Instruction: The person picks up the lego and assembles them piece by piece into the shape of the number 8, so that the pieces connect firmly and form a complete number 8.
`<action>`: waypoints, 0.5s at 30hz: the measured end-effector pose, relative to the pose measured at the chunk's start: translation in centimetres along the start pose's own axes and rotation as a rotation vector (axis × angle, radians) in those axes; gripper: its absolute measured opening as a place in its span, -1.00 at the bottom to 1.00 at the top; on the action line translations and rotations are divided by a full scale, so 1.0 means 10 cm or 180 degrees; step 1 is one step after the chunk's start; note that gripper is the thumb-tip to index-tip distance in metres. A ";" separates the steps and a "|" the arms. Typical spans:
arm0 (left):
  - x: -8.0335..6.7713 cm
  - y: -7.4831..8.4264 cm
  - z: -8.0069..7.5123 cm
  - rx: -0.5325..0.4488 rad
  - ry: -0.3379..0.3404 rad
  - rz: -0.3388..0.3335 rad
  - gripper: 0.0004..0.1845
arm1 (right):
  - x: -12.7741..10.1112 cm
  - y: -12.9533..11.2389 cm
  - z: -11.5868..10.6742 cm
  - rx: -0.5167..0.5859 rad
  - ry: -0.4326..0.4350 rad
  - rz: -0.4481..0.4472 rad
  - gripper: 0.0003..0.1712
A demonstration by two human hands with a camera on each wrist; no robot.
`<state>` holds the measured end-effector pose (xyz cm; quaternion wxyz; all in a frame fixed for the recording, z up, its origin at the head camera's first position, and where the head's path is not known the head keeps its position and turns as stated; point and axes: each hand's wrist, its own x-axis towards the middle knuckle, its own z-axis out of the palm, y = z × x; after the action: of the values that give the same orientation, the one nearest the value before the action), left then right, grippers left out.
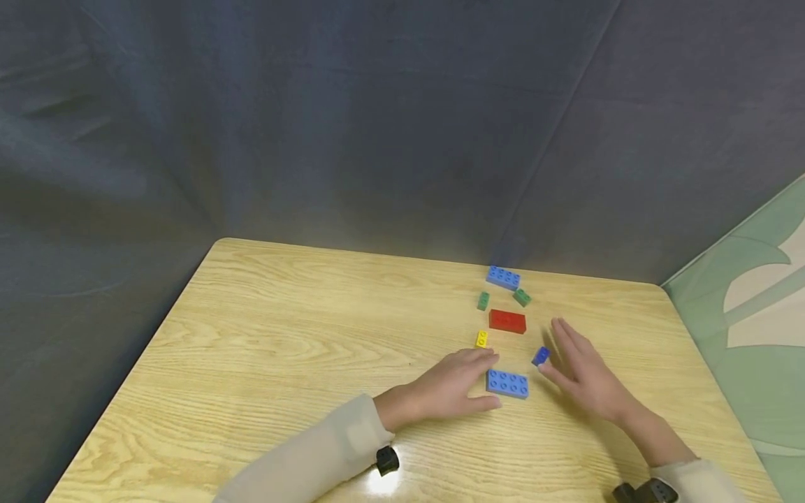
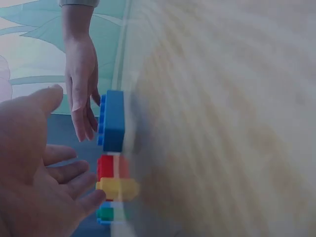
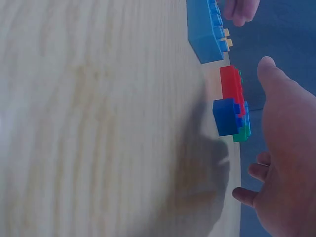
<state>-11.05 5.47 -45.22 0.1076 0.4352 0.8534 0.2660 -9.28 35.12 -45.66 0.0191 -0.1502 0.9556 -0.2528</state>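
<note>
Above the near light-blue brick my left hand spreads its fingers at the brick's left end, holding nothing. Its fingertips come close to the small yellow brick. My right hand hovers on the other side, fingers extended and empty, its thumb right by a small dark-blue brick. In the right wrist view that dark-blue brick lies past the thumb, in front of the red brick. The left wrist view shows the near light-blue brick studs toward the hands.
Farther back on the wooden table lie two small green bricks, one left and one right. Another light-blue brick sits by the back edge. A dark curtain hangs behind; a green patterned panel stands right.
</note>
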 end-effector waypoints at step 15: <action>0.08 -0.03 0.22 -0.0961 0.0489 -0.0738 -0.35 | -0.03 0.00 0.07 0.0377 0.0111 0.0169 -0.13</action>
<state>-10.82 6.75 -47.21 0.1362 0.2913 0.8539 0.4091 -8.92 34.85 -46.31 0.0179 -0.1190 0.9428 -0.3110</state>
